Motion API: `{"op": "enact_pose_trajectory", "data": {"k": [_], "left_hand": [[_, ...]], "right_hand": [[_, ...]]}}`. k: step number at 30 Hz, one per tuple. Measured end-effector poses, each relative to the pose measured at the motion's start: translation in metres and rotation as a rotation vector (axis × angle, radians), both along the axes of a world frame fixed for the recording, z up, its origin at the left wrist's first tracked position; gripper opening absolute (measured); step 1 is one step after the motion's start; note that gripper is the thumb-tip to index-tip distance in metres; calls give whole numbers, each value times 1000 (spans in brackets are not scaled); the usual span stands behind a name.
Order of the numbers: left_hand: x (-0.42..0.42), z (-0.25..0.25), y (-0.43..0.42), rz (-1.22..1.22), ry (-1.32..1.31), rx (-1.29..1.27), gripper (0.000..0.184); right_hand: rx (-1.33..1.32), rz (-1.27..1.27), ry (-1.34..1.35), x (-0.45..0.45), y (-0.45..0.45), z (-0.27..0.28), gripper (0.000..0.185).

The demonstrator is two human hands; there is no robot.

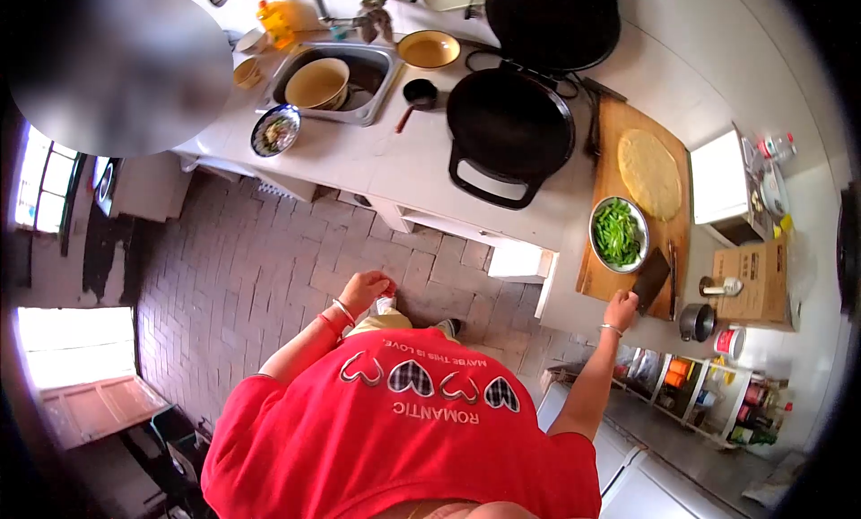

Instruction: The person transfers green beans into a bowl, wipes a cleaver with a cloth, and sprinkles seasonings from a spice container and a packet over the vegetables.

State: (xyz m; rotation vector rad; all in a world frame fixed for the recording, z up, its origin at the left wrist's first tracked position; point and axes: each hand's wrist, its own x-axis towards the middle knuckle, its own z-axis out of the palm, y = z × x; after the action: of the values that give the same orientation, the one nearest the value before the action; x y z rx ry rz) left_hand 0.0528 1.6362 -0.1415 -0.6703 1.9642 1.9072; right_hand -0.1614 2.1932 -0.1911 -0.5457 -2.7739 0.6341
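Note:
My right hand point(621, 310) is closed around the handle of a cleaver point(652, 279), whose dark blade lies over the lower part of the wooden cutting board point(599, 277). Just beyond the blade, a metal bowl of chopped green vegetable point(617, 235) stands on the board. Farther up, a flat oval of yellowish dough point(649, 174) lies on the wood. My left hand point(366, 290) hangs over the floor in front of my body, away from the counter. Its fingers are curled together, and nothing shows in them.
An open black electric griddle point(511, 124) stands left of the board. Farther left are a small ladle point(419, 95), a yellow bowl point(429, 49), a sink point(381, 88) and a patterned bowl point(275, 130). A cardboard box point(762, 281) and small pot point(697, 322) flank the board's right side.

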Motion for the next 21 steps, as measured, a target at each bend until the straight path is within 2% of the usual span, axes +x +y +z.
{"op": "enact_pose_trajectory", "data": {"k": [3, 4, 6, 9, 10, 14, 18, 21], "left_hand": [[24, -6, -14, 11, -25, -63, 21], [33, -12, -20, 17, -13, -84, 21], [49, -22, -31, 54, -37, -104, 22], [69, -22, -42, 26, -112, -219, 23], [76, -13, -42, 44, -136, -235, 24], [112, -30, -50, 256, -179, -171, 30], [140, -21, -54, 407, -129, 86, 36], [155, -17, -63, 442, -127, 33, 36]], "right_hand": [[-1165, -142, -312, -29, 4, -38, 29], [-1404, -216, -351, -44, 10, -58, 36], [-1466, -390, -282, -64, -9, -54, 42], [-1731, -303, -271, -85, 9, -81, 49], [-1741, -400, -291, -95, 6, -80, 53], [-1651, -375, -194, -113, 4, -99, 35], [-1581, -305, -56, -100, -7, -91, 19], [-1927, 418, -191, -110, 35, -169, 33]]}}
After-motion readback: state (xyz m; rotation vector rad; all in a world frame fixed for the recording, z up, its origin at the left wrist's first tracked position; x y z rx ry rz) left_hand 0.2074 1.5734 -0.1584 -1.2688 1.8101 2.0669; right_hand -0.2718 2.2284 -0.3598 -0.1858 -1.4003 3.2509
